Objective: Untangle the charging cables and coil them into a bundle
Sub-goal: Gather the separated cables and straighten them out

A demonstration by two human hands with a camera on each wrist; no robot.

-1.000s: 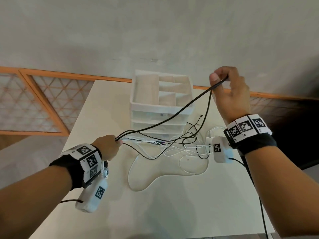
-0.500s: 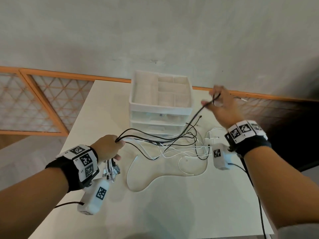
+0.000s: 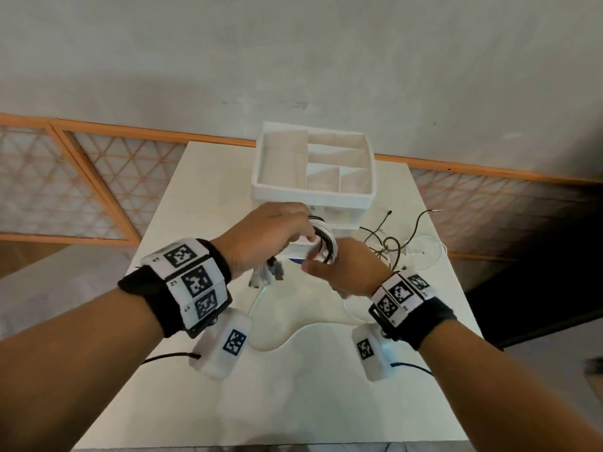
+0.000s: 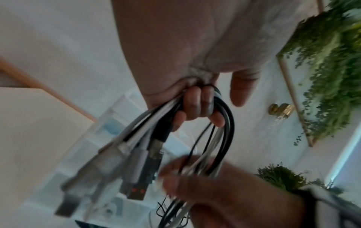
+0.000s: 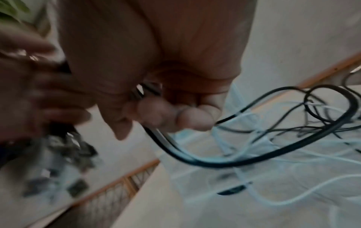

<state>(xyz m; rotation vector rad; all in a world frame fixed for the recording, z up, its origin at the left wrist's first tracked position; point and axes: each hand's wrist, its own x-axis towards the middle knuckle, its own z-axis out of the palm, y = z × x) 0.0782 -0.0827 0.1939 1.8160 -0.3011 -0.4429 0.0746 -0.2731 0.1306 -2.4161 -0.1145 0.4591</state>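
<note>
No brand or readable writing shows anywhere; the wristbands [image 3: 192,278] carry only black-and-white square code markers. The charging cables [image 3: 323,243] are a mix of black and white leads, gathered into a loop held above the worktop [image 3: 293,402] in front of the white drawer organiser [image 3: 313,190]. The left hand [image 3: 267,233] has its fingers [image 4: 195,106] curled round the loop, with the USB plugs [image 4: 136,182] dangling below it. The right hand [image 3: 346,269] grasps the same strands with its fingers [image 5: 175,115] clenched on them. Loose cable tails [image 3: 391,246] trail to the right across the worktop, still tangled.
</note>
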